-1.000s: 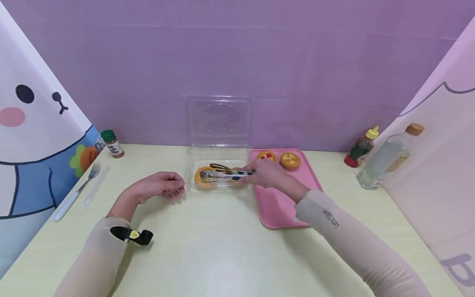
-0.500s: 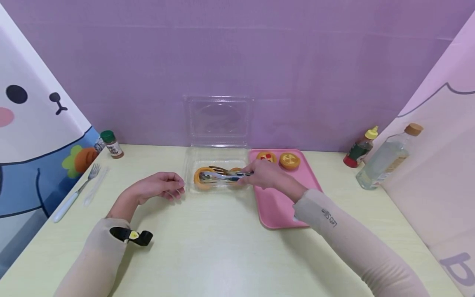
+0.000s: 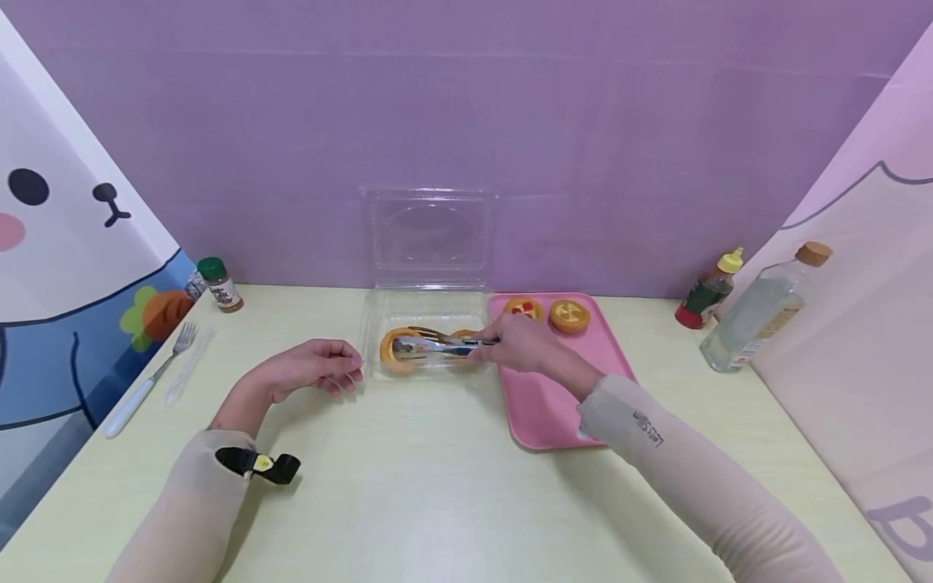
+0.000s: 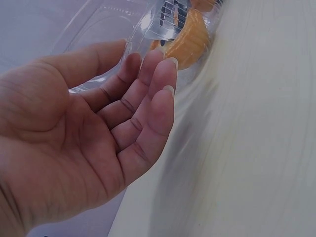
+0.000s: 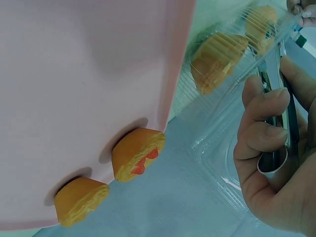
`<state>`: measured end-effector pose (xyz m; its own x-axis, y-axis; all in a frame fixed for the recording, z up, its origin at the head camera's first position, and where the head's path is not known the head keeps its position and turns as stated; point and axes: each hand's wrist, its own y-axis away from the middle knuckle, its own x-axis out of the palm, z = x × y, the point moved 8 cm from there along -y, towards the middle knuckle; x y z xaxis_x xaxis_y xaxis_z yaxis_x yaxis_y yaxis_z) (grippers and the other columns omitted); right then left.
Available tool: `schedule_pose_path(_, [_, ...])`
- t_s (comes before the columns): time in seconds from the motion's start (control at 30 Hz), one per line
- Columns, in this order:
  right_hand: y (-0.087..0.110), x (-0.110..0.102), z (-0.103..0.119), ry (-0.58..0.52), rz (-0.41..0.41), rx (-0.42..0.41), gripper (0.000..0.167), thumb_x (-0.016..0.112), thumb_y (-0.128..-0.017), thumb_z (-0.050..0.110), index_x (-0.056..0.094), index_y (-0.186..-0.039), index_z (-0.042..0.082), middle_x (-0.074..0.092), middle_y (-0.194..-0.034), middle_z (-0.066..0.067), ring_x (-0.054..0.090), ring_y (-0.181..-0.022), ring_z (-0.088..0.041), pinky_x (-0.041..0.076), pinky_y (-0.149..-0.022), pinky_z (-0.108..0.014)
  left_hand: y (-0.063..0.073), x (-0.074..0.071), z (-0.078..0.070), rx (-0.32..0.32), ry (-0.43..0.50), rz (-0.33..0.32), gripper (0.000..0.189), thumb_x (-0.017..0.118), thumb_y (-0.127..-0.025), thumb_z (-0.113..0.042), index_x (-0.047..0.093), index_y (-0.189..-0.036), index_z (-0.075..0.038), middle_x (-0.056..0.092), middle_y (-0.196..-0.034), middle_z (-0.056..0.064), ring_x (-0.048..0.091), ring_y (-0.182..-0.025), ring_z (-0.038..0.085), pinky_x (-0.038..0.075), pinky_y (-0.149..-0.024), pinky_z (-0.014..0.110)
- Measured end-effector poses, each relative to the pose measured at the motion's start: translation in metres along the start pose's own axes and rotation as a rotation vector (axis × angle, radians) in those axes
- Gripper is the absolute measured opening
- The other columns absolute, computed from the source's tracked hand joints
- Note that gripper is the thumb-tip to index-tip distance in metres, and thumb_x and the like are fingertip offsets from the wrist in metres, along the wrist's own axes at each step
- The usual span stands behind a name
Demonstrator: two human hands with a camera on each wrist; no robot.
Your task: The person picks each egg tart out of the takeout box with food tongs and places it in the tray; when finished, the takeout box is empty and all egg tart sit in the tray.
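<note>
My right hand (image 3: 521, 340) grips metal tongs (image 3: 437, 348), whose ends reach over an egg tart (image 3: 389, 352) on the left of the clear plastic container (image 3: 370, 324). Whether the ends pinch it is hard to tell. A second tart (image 5: 217, 61) lies in the container's right side, partly behind the tongs and hand in the head view. My left hand (image 3: 313, 368) hovers beside the container's left front corner, fingers loosely curled around nothing. Contact with the plastic cannot be made out. Two more tarts, one red-topped (image 3: 523, 308) and one plain (image 3: 568, 316), sit on a pink tray (image 3: 543, 417).
The container's lid (image 3: 432, 239) stands raised against the purple backdrop. At the left lie a fork (image 3: 149, 385) and a thin clear utensil (image 3: 188, 368), near a green-capped shaker (image 3: 221, 285). A sauce bottle (image 3: 707, 291) and a corked glass bottle (image 3: 758, 312) stand at the right.
The arms of the tongs have drawn a little closer together, and the left tart has shifted very slightly left. The left hand stays almost still.
</note>
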<state>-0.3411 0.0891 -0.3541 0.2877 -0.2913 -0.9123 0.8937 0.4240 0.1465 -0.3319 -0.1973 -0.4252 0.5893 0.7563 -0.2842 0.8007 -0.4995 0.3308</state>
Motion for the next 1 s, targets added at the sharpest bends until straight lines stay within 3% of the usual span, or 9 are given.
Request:
schedule_pose_path(0.13, [0.001,0.0,-0.001,-0.002,-0.007,-0.002,0.04,0.072,-0.091,0.043,0.07,-0.126,0.024,0.064,-0.075,0.002,0.034,-0.053,-0.01,0.029,-0.05,-0.025,0.0,0.001,-0.001,0.004,0.008,0.004,0.036,0.053,-0.104,-0.022,0.052,-0.123,0.009,0.065,-0.111,0.015,0.066,-0.096,0.022,0.057,-0.085,0.035])
schedule_pose_path(0.27, [0.002,0.001,-0.001,-0.041,-0.003,0.0,0.04,0.073,-0.091,0.039,0.07,-0.127,0.021,0.06,-0.073,0.002,0.033,-0.052,-0.011,0.028,-0.049,-0.024,0.001,0.002,-0.002,0.005,0.008,0.006,0.035,0.053,-0.104,-0.022,0.052,-0.122,0.008,0.065,-0.11,0.013,0.066,-0.096,0.022,0.057,-0.085,0.035])
schedule_pose_path(0.4, [0.003,0.0,-0.003,-0.045,-0.003,0.002,0.04,0.073,-0.091,0.039,0.07,-0.127,0.021,0.068,-0.085,0.001,0.038,-0.056,-0.013,0.03,-0.05,-0.024,0.0,0.002,-0.002,0.004,-0.003,0.009,0.035,0.053,-0.104,-0.023,0.052,-0.121,0.008,0.065,-0.109,0.011,0.066,-0.096,0.022,0.057,-0.085,0.034])
schedule_pose_path(0.6, [0.004,-0.004,-0.006,-0.011,-0.019,0.006,0.04,0.072,-0.091,0.042,0.07,-0.127,0.025,0.073,-0.117,-0.002,0.051,-0.072,-0.015,0.034,-0.053,-0.026,0.001,0.002,-0.002,0.002,-0.003,0.01,0.037,0.054,-0.104,-0.024,0.052,-0.122,0.008,0.065,-0.109,0.012,0.066,-0.096,0.022,0.057,-0.085,0.034])
schedule_pose_path(0.83, [0.01,-0.01,-0.008,-0.035,-0.054,0.006,0.038,0.074,-0.09,0.041,0.072,-0.124,0.025,0.068,-0.096,0.003,0.051,-0.073,-0.016,0.036,-0.054,-0.026,0.0,0.0,0.0,0.001,-0.001,0.011,0.037,0.054,-0.104,-0.024,0.051,-0.123,0.009,0.066,-0.108,0.011,0.066,-0.096,0.021,0.057,-0.086,0.035])
schedule_pose_path(1.0, [0.015,-0.018,-0.01,-0.074,-0.094,-0.001,0.039,0.076,-0.089,0.038,0.073,-0.124,0.022,0.07,-0.094,0.003,0.049,-0.068,-0.016,0.035,-0.055,-0.027,0.0,0.0,-0.001,-0.002,0.0,0.007,0.036,0.053,-0.104,-0.023,0.051,-0.122,0.008,0.066,-0.108,0.011,0.066,-0.096,0.021,0.057,-0.086,0.035])
